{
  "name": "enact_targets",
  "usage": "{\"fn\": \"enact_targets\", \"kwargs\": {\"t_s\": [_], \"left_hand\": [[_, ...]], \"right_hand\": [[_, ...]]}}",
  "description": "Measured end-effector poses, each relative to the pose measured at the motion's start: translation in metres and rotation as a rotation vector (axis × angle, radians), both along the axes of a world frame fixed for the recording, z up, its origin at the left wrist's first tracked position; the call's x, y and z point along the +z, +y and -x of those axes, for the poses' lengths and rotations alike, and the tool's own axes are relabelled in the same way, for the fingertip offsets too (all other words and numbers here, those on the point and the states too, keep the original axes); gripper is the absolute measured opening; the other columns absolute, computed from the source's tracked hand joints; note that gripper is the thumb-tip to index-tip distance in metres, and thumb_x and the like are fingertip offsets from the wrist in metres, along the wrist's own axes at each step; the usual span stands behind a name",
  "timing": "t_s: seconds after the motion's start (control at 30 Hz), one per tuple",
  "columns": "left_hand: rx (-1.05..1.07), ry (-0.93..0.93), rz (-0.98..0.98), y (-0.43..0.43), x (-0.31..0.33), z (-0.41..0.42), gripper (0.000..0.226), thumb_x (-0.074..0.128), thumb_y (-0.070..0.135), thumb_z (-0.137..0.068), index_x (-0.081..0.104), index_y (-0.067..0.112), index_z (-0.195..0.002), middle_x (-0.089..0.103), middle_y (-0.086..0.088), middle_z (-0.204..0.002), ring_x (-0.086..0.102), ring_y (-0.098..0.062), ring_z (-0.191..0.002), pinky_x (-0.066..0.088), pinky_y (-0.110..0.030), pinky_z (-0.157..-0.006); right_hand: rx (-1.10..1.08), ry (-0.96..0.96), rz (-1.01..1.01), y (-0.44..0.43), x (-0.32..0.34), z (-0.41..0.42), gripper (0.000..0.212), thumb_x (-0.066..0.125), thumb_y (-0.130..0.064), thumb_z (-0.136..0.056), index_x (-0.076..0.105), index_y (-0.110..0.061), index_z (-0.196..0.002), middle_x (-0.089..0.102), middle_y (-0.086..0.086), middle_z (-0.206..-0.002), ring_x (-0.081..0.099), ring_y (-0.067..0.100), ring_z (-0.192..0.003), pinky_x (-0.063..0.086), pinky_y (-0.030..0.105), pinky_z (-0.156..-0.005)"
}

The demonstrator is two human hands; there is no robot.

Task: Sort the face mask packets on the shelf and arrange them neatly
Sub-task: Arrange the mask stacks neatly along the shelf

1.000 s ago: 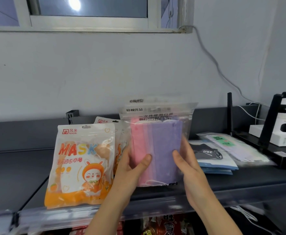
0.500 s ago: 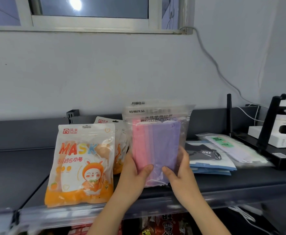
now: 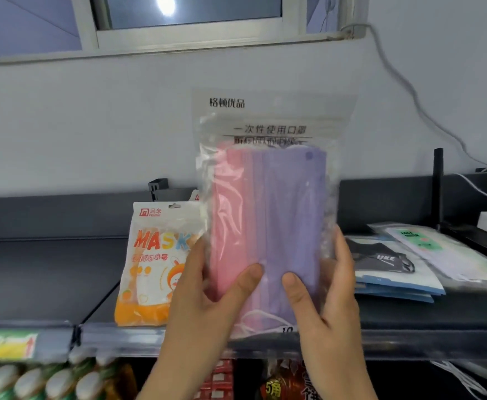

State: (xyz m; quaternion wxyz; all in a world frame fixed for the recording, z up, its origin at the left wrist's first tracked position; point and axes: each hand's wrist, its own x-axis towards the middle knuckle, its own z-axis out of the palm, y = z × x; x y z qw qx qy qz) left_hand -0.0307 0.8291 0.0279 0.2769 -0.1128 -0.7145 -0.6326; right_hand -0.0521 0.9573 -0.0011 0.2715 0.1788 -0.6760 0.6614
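Dark shelf (image 3: 34, 269) below a window. My left hand (image 3: 207, 298) and right hand (image 3: 329, 298), each grip clamped on the clear packet (image 3: 271, 212) of pink and purple masks, hold it upright above the near edge, likely to square it; possibly two packets together. Orange packet (image 3: 152, 264) stands left.

The clear packet (image 3: 265, 212) hides part of the orange packet (image 3: 155, 264).

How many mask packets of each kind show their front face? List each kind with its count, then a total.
Clear packet of pink and purple masks: 1
Orange MASK packet: 1
Black-mask packet: 1
Green-label packet: 1
Total: 4
Packets tucked behind or beneath are not counted.
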Motion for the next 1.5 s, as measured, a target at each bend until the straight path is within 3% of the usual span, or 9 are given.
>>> {"fn": "enact_targets", "kwargs": {"t_s": [0.13,0.37,0.5,0.73,0.87,1.0,1.17,1.33,1.5], "left_hand": [[0.041,-0.077,-0.004,-0.043,-0.016,-0.02,0.052,0.065,0.044,-0.067,0.051,0.037,-0.117,0.066,0.023,-0.105,0.063,0.006,-0.094,0.049,-0.009,-0.074],[0.147,-0.102,-0.057,-0.149,-0.033,-0.066,0.044,0.062,0.041,-0.077,0.048,0.037,-0.118,0.064,0.027,-0.101,0.062,0.008,-0.092,0.048,-0.008,-0.069],[0.113,-0.194,0.043,-0.231,-0.052,-0.097,0.052,0.059,0.045,-0.084,0.035,0.041,-0.13,0.062,0.023,-0.112,0.063,0.002,-0.098,0.052,-0.015,-0.079],[0.207,-0.341,0.116,-0.384,-0.087,-0.146,0.053,0.059,0.041,-0.084,0.028,0.038,-0.126,0.053,0.025,-0.107,0.061,0.018,-0.078,0.044,0.0,-0.06],[0.303,-0.385,0.153,-0.447,-0.105,-0.159,0.065,0.059,0.051,-0.075,0.035,0.023,-0.129,0.058,0.015,-0.109,0.063,0.005,-0.084,0.05,-0.008,-0.065],[0.324,-0.326,0.087,-0.489,-0.112,-0.163,0.066,0.062,0.045,-0.071,0.032,0.028,-0.127,0.055,0.013,-0.116,0.06,-0.002,-0.095,0.05,-0.006,-0.066],[0.316,-0.248,0.008,-0.525,-0.119,-0.154,0.087,0.064,0.033,-0.075,0.014,0.027,-0.146,0.047,0.016,-0.129,0.058,0.016,-0.096,0.049,-0.004,-0.072],[0.414,-0.195,-0.067,-0.566,-0.113,-0.137,0.091,0.063,0.025,-0.076,0.004,0.034,-0.144,0.042,0.023,-0.125,0.061,0.005,-0.102,0.047,-0.004,-0.07],[0.693,-0.265,0.049,-0.627,-0.094,-0.118,0.091,0.062,0.051,-0.064,0.01,0.036,-0.137,0.043,-0.005,-0.133,0.064,-0.017,-0.095,0.052,-0.016,-0.071]], "right_hand": [[0.002,-0.029,-0.111,-0.039,-0.008,-0.017,0.072,0.052,-0.062,-0.076,0.011,-0.062,-0.136,0.035,-0.032,-0.14,0.043,-0.003,-0.125,0.044,0.037,-0.102],[0.134,-0.046,-0.212,-0.144,0.001,-0.051,0.061,0.055,-0.057,-0.082,0.011,-0.076,-0.119,0.032,-0.03,-0.143,0.038,-0.001,-0.13,0.04,0.035,-0.105],[0.123,-0.032,-0.277,-0.223,-0.016,-0.07,0.07,0.054,-0.048,-0.083,0.009,-0.059,-0.136,0.019,-0.041,-0.138,0.019,-0.02,-0.128,0.023,0.012,-0.105],[0.238,-0.275,-0.478,-0.383,-0.051,-0.101,0.07,0.047,-0.037,-0.095,0.002,-0.037,-0.148,0.03,-0.013,-0.149,0.036,0.01,-0.133,0.032,0.027,-0.103],[0.296,-0.353,-0.511,-0.445,-0.062,-0.115,0.069,0.043,-0.039,-0.096,-0.001,-0.035,-0.149,0.029,-0.008,-0.151,0.038,0.013,-0.132,0.033,0.023,-0.098],[0.318,-0.314,-0.541,-0.489,-0.065,-0.121,0.07,0.042,-0.041,-0.096,-0.009,-0.045,-0.144,0.031,-0.009,-0.15,0.044,0.014,-0.127,0.039,0.027,-0.096],[0.324,-0.216,-0.577,-0.53,-0.071,-0.106,0.063,0.041,-0.044,-0.096,-0.002,-0.057,-0.14,0.033,-0.013,-0.146,0.04,0.008,-0.124,0.038,0.029,-0.099],[0.382,-0.134,-0.587,-0.583,-0.065,-0.078,0.056,0.039,-0.047,-0.095,0.006,-0.059,-0.139,0.045,-0.007,-0.129,0.042,0.005,-0.103,0.041,0.028,-0.092],[0.507,-0.112,-0.584,-0.655,-0.049,-0.043,0.054,0.038,-0.044,-0.097,0.012,-0.052,-0.142,0.046,-0.004,-0.134,0.046,0.015,-0.119,0.04,0.033,-0.097]]}}
